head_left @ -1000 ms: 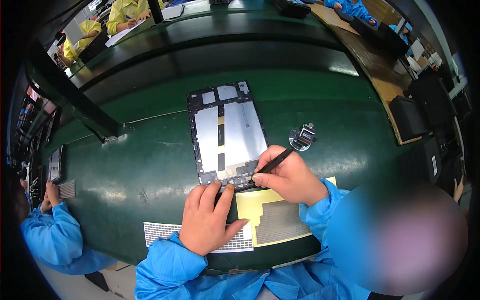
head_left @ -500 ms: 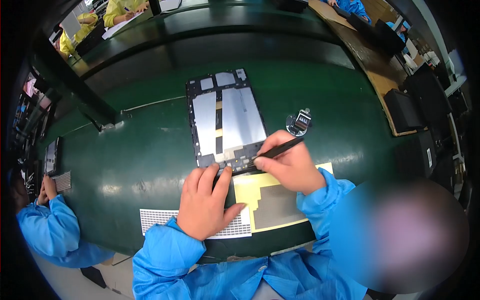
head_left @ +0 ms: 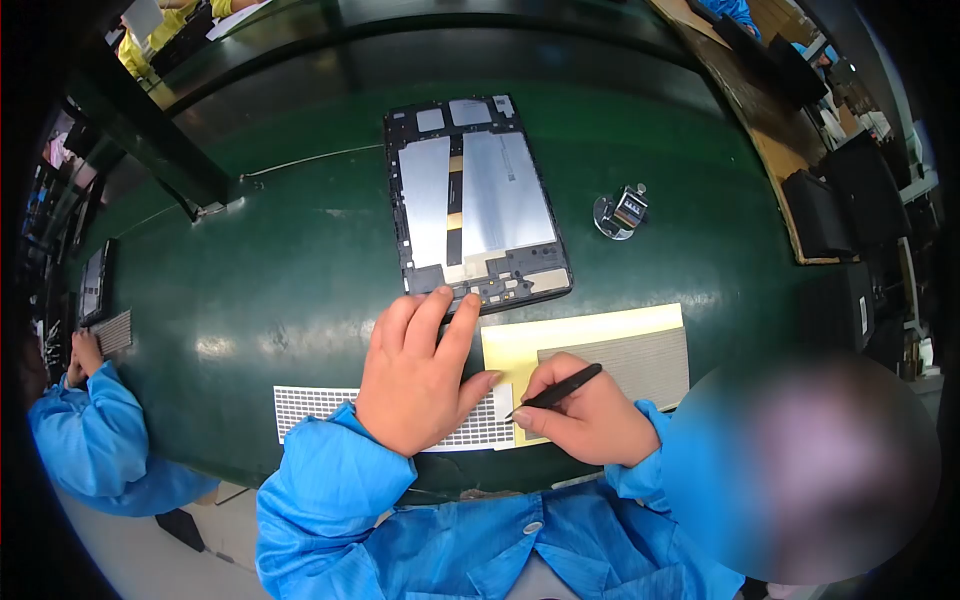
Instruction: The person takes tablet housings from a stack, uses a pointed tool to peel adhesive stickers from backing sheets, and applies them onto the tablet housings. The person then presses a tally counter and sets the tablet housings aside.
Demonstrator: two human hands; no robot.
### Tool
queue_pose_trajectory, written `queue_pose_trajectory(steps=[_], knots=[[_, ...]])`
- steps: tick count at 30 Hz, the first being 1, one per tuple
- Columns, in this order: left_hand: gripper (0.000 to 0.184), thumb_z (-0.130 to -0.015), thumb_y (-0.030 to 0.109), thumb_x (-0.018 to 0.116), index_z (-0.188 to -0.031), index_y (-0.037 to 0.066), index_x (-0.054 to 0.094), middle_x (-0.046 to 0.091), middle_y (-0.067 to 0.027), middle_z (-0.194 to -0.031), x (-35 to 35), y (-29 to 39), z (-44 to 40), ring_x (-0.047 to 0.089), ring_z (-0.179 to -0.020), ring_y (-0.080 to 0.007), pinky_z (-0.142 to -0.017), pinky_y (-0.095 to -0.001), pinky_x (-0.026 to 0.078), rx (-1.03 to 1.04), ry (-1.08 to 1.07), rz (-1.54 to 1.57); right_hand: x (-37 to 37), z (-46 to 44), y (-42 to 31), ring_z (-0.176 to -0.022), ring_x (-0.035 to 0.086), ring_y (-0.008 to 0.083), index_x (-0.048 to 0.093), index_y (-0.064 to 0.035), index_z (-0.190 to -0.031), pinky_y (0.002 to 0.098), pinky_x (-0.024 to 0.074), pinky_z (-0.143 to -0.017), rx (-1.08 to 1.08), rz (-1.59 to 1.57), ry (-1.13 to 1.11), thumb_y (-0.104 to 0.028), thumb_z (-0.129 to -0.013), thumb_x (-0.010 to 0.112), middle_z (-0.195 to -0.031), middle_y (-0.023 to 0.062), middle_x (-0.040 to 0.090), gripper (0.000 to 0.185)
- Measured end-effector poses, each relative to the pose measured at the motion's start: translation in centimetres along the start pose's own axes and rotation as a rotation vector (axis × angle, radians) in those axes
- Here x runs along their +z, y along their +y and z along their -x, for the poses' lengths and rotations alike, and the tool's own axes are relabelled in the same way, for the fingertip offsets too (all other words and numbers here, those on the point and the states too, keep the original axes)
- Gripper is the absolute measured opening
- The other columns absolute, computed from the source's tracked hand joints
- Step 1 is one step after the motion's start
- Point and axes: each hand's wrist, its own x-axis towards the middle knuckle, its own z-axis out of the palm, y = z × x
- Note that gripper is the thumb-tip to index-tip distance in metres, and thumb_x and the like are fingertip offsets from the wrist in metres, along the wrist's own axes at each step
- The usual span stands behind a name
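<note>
An opened tablet [head_left: 505,200] lies on the green bench, its silver battery panels and black frame facing up. My left hand [head_left: 418,385] is open, palm down, with its fingertips at the tablet's lower edge and its thumb over the sticker sheet. My right hand [head_left: 590,415] is closed around black, pointed tweezers [head_left: 568,388]. Their tip points at the right end of a white sheet of small dark stickers [head_left: 320,408]. Beside it, partly under my right hand, lies a yellow-backed sheet [head_left: 510,345] with a grey area of fine rows.
A small metal tally counter [head_left: 627,210] stands right of the tablet. At the left, a person in a blue sleeve [head_left: 100,420] sits near another device [head_left: 96,285]. A dark post [head_left: 150,130] rises at the bench's back left. Black bins [head_left: 845,215] stand at the right.
My right hand has drawn back with the tweezers from the tablet's lower part to the sticker sheet. My left hand stays at the tablet's edge. The view has shifted slightly.
</note>
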Motion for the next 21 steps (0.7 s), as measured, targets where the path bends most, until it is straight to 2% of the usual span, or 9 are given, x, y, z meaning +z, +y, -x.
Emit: queue_pose_trajectory(steps=[2, 5, 8, 11, 14, 17, 21], knots=[[0.079, -0.064, 0.028, 0.082, -0.13, -0.001, 0.049, 0.045, -0.0227, -0.128, -0.2, 0.1, 0.0, 0.044, -0.112, -0.0412, -0.095, -0.0492, 0.042, -0.002, -0.01, 0.018, 0.1, 0.3, 0.1, -0.07, 0.052, 0.0087, 0.055, -0.0036, -0.096, 0.0258, 0.0426, -0.059, -0.051, 0.028, 0.018, -0.013, -0.088, 0.07, -0.078, 0.0027, 0.056, 0.019], [0.082, -0.062, 0.03, 0.083, -0.129, -0.002, 0.049, 0.044, -0.0234, -0.128, -0.1, 0.2, 0.0, 0.044, -0.113, -0.0417, -0.095, -0.0497, 0.042, -0.002, -0.01, 0.0, 0.3, 0.2, 0.7, -0.069, 0.054, 0.0117, 0.056, -0.0037, -0.095, 0.0276, 0.0439, -0.06, -0.1, 0.025, 0.037, -0.013, -0.087, 0.07, -0.078, 0.0044, 0.057, 0.019], [0.082, -0.061, 0.031, 0.083, -0.129, -0.002, 0.049, 0.044, -0.0239, -0.128, -0.1, 0.3, 0.0, 0.044, -0.112, -0.0421, -0.095, -0.0497, 0.042, 0.001, -0.002, -0.013, 0.3, 0.4, -0.4, -0.079, 0.057, 0.0111, 0.056, -0.0014, -0.095, 0.026, 0.0471, -0.067, -0.101, 0.262, 0.014, -0.005, -0.085, 0.072, -0.085, 0.0059, 0.059, 0.02], [0.08, -0.063, 0.036, 0.083, -0.129, 0.001, 0.052, 0.048, -0.0187, -0.126, -0.2, 0.4, 0.0, 0.045, -0.112, -0.0353, -0.095, -0.0472, 0.042, -0.025, 0.006, -0.026, 0.3, 0.4, -0.3, -0.078, 0.058, 0.0127, 0.057, -0.0009, -0.094, 0.027, 0.0469, -0.067, -0.17, 0.29, 0.008, -0.005, -0.084, 0.073, -0.085, 0.0073, 0.06, 0.02], [0.08, -0.063, 0.036, 0.083, -0.128, 0.001, 0.053, 0.048, -0.0185, -0.126, -0.2, 0.5, -0.1, 0.045, -0.112, -0.0353, -0.095, -0.0473, 0.042, -0.03, 0.001, -0.015, 0.3, 0.3, 0.6, -0.071, 0.058, 0.0153, 0.058, -0.003, -0.094, 0.0299, 0.0464, -0.062, -0.232, 0.211, 0.048, -0.011, -0.086, 0.071, -0.082, 0.008, 0.06, 0.017], [0.079, -0.063, 0.036, 0.083, -0.128, 0.001, 0.053, 0.048, -0.0187, -0.126, -0.4, 0.5, -0.2, 0.045, -0.111, -0.0351, -0.094, -0.047, 0.042, -0.027, -0.002, -0.017, 0.1, 0.2, 0.7, -0.075, 0.06, 0.0122, 0.056, -0.002, -0.095, 0.0277, 0.0491, -0.065, -0.096, -0.095, 0.046, -0.005, -0.085, 0.071, -0.084, 0.0066, 0.062, 0.018], [0.082, -0.063, 0.035, 0.082, -0.128, -0.002, 0.05, 0.046, -0.0232, -0.126, -0.3, 0.3, -0.1, 0.045, -0.11, -0.041, -0.095, -0.0493, 0.041, -0.012, -0.004, 0.01, -1.3, -0.2, -2.1, -0.082, 0.062, 0.0112, 0.053, -0.0012, -0.095, 0.0263, 0.0524, -0.069, -0.133, -0.256, 0.08, 0.002, -0.083, 0.07, -0.086, 0.0063, 0.062, 0.02]])
